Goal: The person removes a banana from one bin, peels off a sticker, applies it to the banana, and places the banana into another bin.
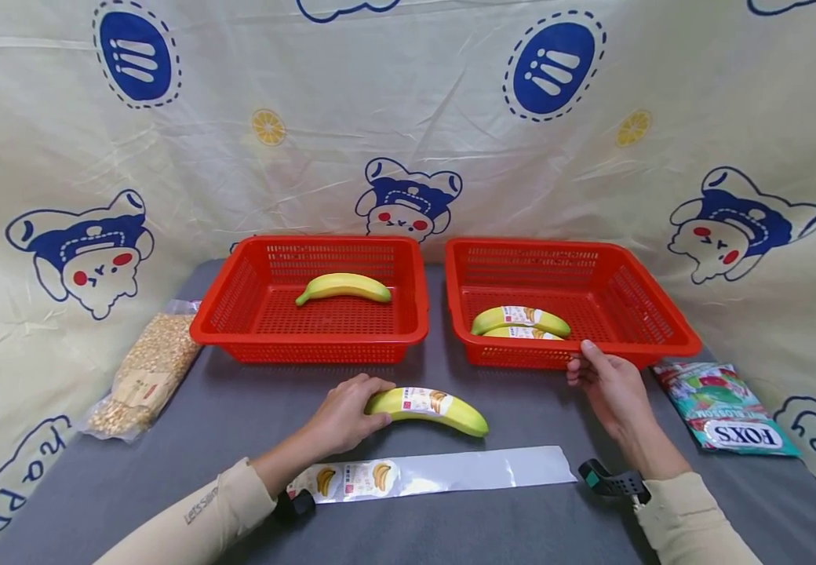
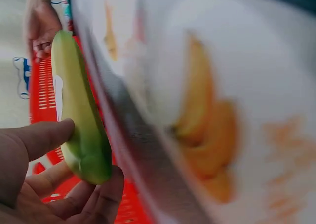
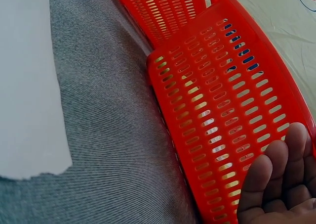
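Observation:
With thumb and fingers, my left hand (image 1: 347,413) grips the left end of a yellow-green banana (image 1: 460,417) that has a white label (image 1: 427,401) on its upper side. The left wrist view shows the thumb on one side of this banana (image 2: 81,105) and fingertips on the other. My right hand (image 1: 618,392) is at the front rim of the right red basket (image 1: 514,355), its fingers loosely bent with nothing in them. Two labelled bananas (image 1: 519,317) lie inside that basket. A glossy strip of banana labels (image 1: 482,471) lies in front of the held banana.
The left red basket (image 1: 309,350) contains one banana (image 1: 344,286) with no label showing. A bag of corn kernels (image 1: 150,369) lies at the left, a green FOX'S candy bag (image 1: 726,408) at the right. A printed cloth (image 1: 408,94) hangs behind the grey table (image 1: 464,526).

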The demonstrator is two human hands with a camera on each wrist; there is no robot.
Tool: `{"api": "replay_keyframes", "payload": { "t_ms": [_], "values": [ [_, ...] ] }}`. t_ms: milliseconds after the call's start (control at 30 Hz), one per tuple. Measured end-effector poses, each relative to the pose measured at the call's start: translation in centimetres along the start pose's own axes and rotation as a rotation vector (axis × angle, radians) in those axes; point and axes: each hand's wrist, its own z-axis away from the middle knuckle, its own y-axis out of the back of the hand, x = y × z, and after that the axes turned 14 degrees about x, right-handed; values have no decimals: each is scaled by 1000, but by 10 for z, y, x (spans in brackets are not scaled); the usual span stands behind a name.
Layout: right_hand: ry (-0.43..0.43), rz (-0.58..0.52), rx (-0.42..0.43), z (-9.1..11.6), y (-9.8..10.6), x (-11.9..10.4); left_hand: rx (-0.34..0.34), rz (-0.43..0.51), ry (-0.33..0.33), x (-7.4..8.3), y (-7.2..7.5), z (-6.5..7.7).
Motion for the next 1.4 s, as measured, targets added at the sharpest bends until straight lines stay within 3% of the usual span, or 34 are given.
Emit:
{"api": "replay_keyframes", "payload": {
  "t_ms": [267, 533, 767, 933, 1167, 1400],
  "values": [
    [0, 7, 17, 0, 0, -1, 13, 118, -51, 35, 26, -13],
    [-2, 7, 3, 0, 0, 1, 42, 202, -38, 72, 33, -56],
    [16, 26, 19, 0, 0, 1, 43, 197, -20, 97, 11, -98],
    [8, 38, 23, 2, 0, -1, 70, 144, -32, 114, -10, -123],
    [5, 49, 36, 3, 1, 0, 71, 63, -16, 130, -39, -146],
    [14, 69, 46, 2, 1, 0, 71, -80, -53, 133, -63, -159]
  ]
}}
